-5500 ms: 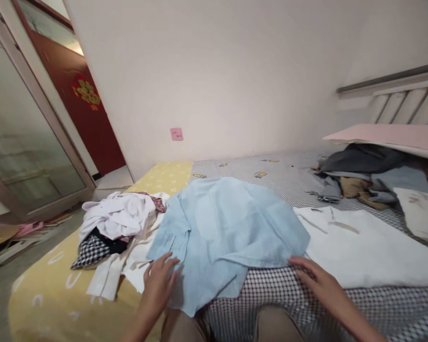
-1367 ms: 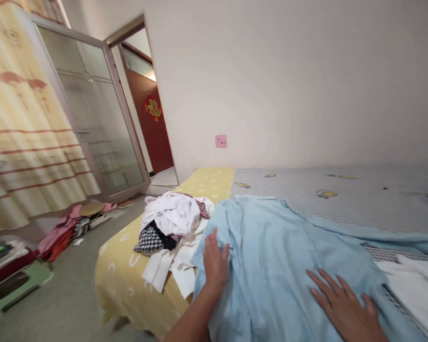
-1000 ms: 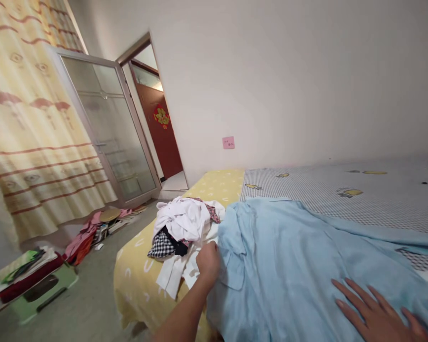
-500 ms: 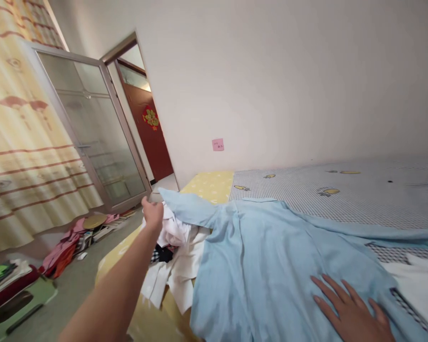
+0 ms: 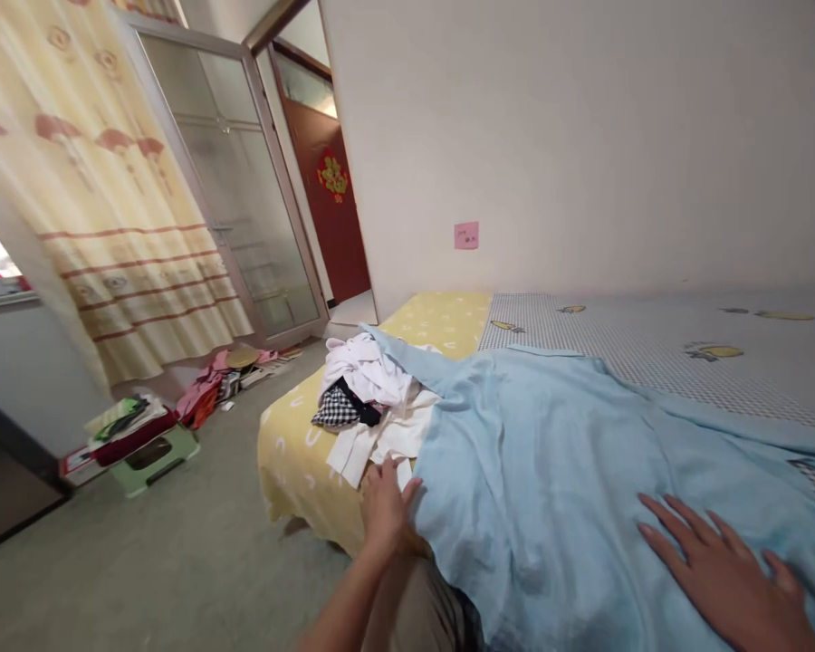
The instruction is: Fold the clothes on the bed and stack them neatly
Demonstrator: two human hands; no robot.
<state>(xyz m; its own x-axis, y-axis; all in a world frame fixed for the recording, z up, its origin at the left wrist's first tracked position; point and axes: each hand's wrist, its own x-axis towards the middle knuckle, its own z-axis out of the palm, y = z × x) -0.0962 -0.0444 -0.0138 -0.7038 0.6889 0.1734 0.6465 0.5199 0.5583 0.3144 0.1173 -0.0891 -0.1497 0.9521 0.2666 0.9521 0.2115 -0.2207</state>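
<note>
A light blue long-sleeved garment [image 5: 550, 453] lies spread over the bed, one sleeve reaching left and the other right. My right hand [image 5: 726, 561] rests on its lower right part, palm down with the fingers spread. Near the garment's left edge is my left hand [image 5: 387, 498], its fingers apart and nothing held in them. Beyond that hand sits a heap of white clothes [image 5: 367, 367] with a black-and-white checked piece [image 5: 336, 407], and the left sleeve's end touches the heap.
The yellow sheet [image 5: 299, 462] covers the bed's left end, beside a grey checked sheet [image 5: 652, 353]. On the floor at left stand a green stool [image 5: 153, 462] with folded cloth and a row of pink and red items [image 5: 207, 389]. My knee shows at the bottom.
My left hand has moved from the left sleeve's end down toward the garment's left edge. The sleeve has dropped onto the heap. The view has turned left; my right hand still rests on the garment.
</note>
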